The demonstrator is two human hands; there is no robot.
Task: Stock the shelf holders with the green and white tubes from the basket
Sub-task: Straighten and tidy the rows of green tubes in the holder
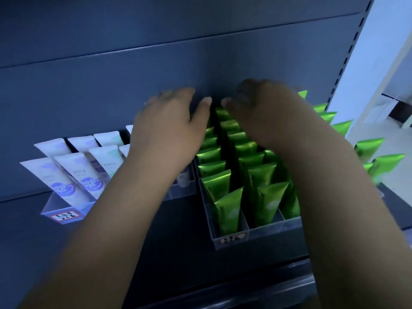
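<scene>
On the dark shelf (178,219), green tubes (227,210) stand in rows in a clear holder (263,233), with white tubes (73,172) just left. At its back row, the left hand (169,126) has its grip apart. The right hand (263,112) is curled, and I cannot tell if it holds anything.

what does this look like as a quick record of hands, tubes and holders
left hand: fingers extended, near the back green rows, nothing seen in it
right hand: above the back green rows; grip blurred, cannot tell
green tubes: upright in rows in divided green-tube holder
white tubes: standing in rows in white-tube holder
basket: not in view
</scene>
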